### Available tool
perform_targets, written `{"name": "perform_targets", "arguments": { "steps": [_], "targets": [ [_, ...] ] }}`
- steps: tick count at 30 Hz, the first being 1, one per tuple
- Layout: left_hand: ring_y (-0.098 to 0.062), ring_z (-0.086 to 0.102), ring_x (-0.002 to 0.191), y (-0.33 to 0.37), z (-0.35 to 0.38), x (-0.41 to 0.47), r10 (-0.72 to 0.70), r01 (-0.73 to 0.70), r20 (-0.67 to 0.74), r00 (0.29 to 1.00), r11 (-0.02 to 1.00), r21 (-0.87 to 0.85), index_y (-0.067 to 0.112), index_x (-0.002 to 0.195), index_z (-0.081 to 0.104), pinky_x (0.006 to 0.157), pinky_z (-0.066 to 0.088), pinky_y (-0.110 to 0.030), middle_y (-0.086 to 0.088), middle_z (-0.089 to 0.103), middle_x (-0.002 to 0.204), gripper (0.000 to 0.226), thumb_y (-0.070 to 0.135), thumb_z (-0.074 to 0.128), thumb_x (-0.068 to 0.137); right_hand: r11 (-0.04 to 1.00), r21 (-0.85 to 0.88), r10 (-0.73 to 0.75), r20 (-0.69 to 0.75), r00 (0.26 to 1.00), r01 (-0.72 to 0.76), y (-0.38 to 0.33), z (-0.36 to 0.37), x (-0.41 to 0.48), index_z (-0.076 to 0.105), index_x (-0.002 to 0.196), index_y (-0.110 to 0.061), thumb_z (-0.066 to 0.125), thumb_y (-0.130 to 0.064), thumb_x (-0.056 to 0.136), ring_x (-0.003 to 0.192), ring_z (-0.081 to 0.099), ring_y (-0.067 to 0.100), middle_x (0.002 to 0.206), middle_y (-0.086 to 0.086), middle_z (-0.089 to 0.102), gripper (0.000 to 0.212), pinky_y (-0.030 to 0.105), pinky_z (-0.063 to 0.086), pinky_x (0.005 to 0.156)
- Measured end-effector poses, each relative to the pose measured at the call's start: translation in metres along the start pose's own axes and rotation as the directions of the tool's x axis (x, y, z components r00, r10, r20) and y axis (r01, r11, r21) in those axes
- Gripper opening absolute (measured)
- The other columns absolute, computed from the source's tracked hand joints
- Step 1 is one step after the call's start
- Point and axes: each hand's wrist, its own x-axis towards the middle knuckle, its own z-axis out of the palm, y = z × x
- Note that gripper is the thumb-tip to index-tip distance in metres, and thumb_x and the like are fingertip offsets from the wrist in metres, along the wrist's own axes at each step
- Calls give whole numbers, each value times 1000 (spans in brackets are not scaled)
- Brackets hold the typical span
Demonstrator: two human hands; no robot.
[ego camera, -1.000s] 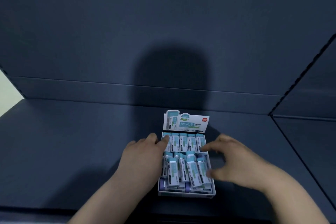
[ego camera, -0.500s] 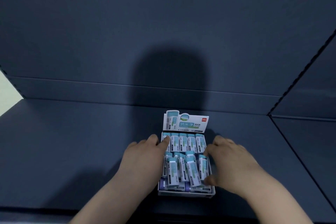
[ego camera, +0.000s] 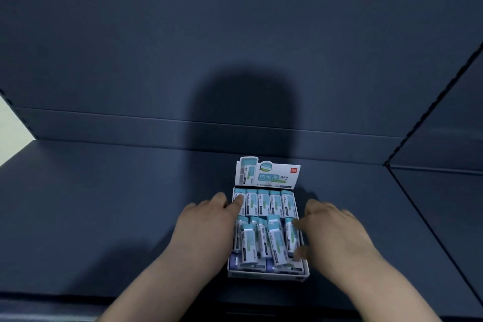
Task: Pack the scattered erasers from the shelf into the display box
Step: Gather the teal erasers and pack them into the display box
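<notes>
Dark blue-grey shelf [ego camera: 104, 204] boards fill the view, seen from above by a head-worn camera. Near the front edge of the shelf, slightly right of centre, sits a white display box [ego camera: 266, 275] with an upright printed header card [ego camera: 268, 174] at its far end. Inside it, pale blue and white erasers [ego camera: 264, 202] lie in two rows: the far row of five is flat and neat, while the near row sits tilted and uneven, piled over a purple layer beneath.

The left hand [ego camera: 206, 225] lies along the box's left side, its fingers [ego camera: 239, 201] fairly straight, with the forefinger tip resting on the leftmost eraser of the far row and nothing gripped. The right hand [ego camera: 337, 232] is at the box's right side. Its forefinger touches the far end of the rightmost near-row eraser, and its thumb sits by that eraser's near end. Blur makes it impossible to tell whether these fingers are pinching the eraser or only touching it.

Behind the box, a rounded shadow [ego camera: 245, 112] falls on the plain back panel [ego camera: 183, 34]. A slanted side panel [ego camera: 444, 138] closes the right.
</notes>
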Motion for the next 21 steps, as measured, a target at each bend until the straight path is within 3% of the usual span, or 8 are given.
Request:
{"name": "perform_targets", "arguments": {
  "steps": [2, 5, 10, 16, 21],
  "targets": [
    [-19, 52, 104, 0, -1, -1, 2, -2, -1, 1000, 1000, 9, 28, 149, 8, 74, 28, -27, 1, 40, 125, 73, 11, 44, 88, 998, 58, -10, 13, 1000, 9, 4, 0, -1, 59, 119, -28, 64, -45, 80, 112, 45, 18, 114, -3, 46, 43, 30, 37, 88],
    [-19, 52, 103, 0, -2, -2, 0, 0, -3, 1000, 1000, 10, 28, 149, 9, 73, 28, -27, 1, 40, 125, 72, 10, 42, 88, 961, 276, 8, 21, 1000, -13, 15, -1, -2, 55, 126, -34, 71, -50, 73, 105, 46, 10, 105, -11, 43, 57, 28, 42, 91],
    [-19, 52, 104, 1, -3, -5, -1, 1, -1, 1000, 1000, 2, 28, 150, 9, 74, 29, -27, 0, 40, 125, 71, 9, 39, 88, 891, 446, -95, 8, 995, 82, 18, -2, -1, 37, 138, -41, 78, -46, 65, 108, 37, 3, 106, -15, 36, 84, 19, 35, 96],
    [-19, 52, 103, -1, -4, -6, -8, 8, -8, 1000, 1000, 4, 29, 149, 8, 73, 28, -27, 1, 40, 125, 70, 11, 41, 89, 911, 382, -183, 45, 982, 152, 3, 8, 3, 32, 136, -45, 76, -48, 66, 118, 32, 7, 109, -15, 32, 83, 24, 35, 98],
    [-19, 52, 101, -1, -2, -7, -12, 12, -7, 1000, 1000, 14, 30, 149, 8, 72, 27, -26, 1, 41, 123, 71, 10, 41, 89, 914, 359, -197, -18, 980, 190, 6, 14, 1, 36, 132, -43, 72, -50, 68, 117, 34, 6, 112, -15, 34, 74, 20, 33, 95]
  ]
}}
